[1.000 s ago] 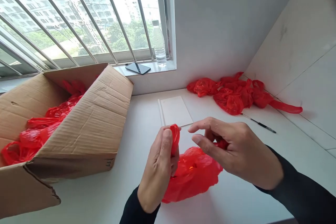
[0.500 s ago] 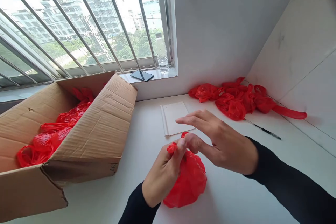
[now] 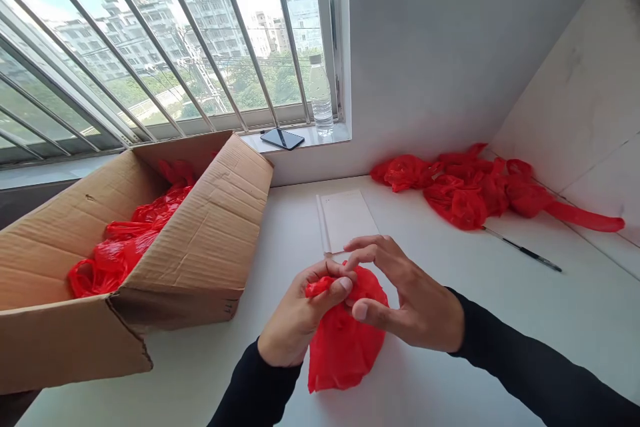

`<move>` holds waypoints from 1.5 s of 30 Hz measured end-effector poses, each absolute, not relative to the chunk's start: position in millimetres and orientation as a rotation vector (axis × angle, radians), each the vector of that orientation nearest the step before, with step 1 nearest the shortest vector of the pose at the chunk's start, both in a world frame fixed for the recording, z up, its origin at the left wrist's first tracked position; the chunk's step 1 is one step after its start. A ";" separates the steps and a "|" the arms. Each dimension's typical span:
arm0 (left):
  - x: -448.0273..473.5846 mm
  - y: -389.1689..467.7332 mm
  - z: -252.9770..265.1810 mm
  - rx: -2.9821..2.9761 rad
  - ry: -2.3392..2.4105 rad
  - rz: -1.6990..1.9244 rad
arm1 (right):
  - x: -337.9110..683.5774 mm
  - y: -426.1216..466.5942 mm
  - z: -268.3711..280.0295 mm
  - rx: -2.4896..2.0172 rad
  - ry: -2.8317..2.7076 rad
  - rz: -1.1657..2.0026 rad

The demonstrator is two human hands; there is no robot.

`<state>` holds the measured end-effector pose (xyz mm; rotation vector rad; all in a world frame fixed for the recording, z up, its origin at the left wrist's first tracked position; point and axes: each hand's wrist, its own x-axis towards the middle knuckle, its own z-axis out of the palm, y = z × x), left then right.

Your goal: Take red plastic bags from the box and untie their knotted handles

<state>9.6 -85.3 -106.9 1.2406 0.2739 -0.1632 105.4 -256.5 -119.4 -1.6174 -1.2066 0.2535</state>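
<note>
A red plastic bag [image 3: 345, 353] hangs gathered at its neck over the white table. My left hand [image 3: 305, 310] is closed round the bunched neck, with a crumpled red end poking out between thumb and fingers. Just to the right, my right hand [image 3: 400, 297] has its thumb apart from its bent fingers, and nothing shows in its grasp. Its fingertips are close to the left fingers at the bag's neck; whether they touch the plastic I cannot tell. Behind the hands lies a flat white notebook-like item [image 3: 350, 217], partly covered by the right fingers.
An open cardboard box [image 3: 200, 247] on the left contains red plastic bags [image 3: 130, 243]. More red bags [image 3: 465, 190] lie along the back wall, beside a pen [image 3: 530, 252]. A phone [image 3: 283, 139] and a water bottle [image 3: 321, 97] are on the windowsill.
My right hand has lowered towards the bag's neck and its fingers have bent, its thumb coming away from the left thumb. The left hand keeps its grip. The view has shifted slightly left.
</note>
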 end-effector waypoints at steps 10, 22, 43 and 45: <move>-9.1 -86.8 -121.7 2.256 0.150 0.379 | 112.1 -239.9 -149.1 -1.707 -1.178 0.470; -16.8 -74.2 -162.7 2.690 -0.223 0.788 | 110.8 -232.6 -157.9 -1.530 -0.934 0.620; -67.4 -102.8 -253.8 3.096 -0.049 0.383 | 29.7 -249.9 -244.2 -2.149 -1.283 -0.147; -70.7 -103.2 -264.5 3.106 -0.052 0.463 | 32.7 -256.0 -267.9 -2.197 -1.319 -0.262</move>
